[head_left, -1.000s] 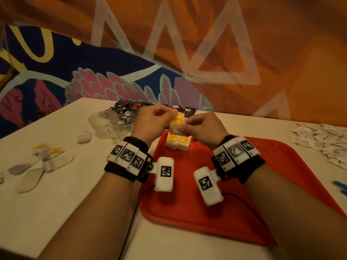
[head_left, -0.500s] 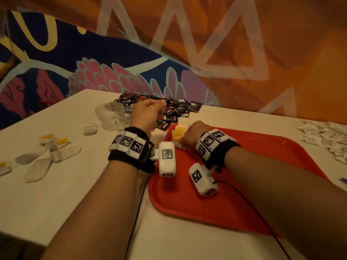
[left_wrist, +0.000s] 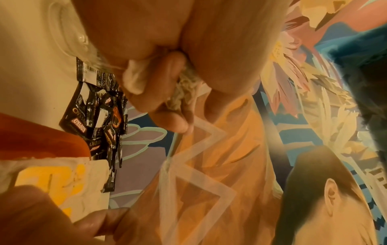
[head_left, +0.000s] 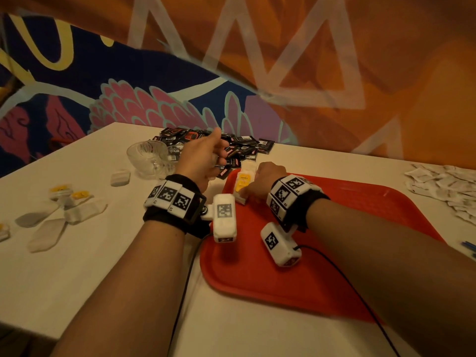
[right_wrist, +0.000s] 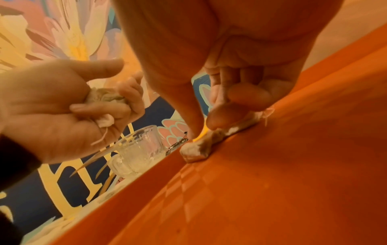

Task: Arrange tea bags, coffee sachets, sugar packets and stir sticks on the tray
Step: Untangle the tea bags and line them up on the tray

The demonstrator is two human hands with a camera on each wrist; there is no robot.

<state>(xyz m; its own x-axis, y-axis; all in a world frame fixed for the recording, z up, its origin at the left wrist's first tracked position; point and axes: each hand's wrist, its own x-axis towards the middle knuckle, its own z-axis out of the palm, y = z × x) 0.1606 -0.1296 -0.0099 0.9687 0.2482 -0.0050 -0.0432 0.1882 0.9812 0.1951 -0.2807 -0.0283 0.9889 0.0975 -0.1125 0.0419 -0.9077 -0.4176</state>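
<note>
A red tray (head_left: pixel 360 228) lies on the white table. At its far-left corner sit tea bags with yellow tags (head_left: pixel 243 180). My right hand (head_left: pixel 251 193) is down on them, and its thumb and fingers pinch one tea bag (right_wrist: pixel 199 149) against the tray floor (right_wrist: pixel 272 182). My left hand (head_left: pixel 219 155) hovers just left of the tray's corner. It grips a crumpled white tea bag (right_wrist: pixel 102 96) with a loose string, also visible in the left wrist view as a white wad (left_wrist: pixel 134 79) between curled fingers.
A glass cup (head_left: pixel 150 157) stands left of the tray, with black coffee sachets (head_left: pixel 242 148) piled behind it. Loose tea bags (head_left: pixel 64 210) lie at far left. White sugar packets (head_left: pixel 445 186) and blue stir sticks (head_left: pixel 468 246) are at right.
Both hands held a yellow-tagged tea bag above the tray. The right hand has come down onto the tray's corner with it; the left hand has pulled away to the left.
</note>
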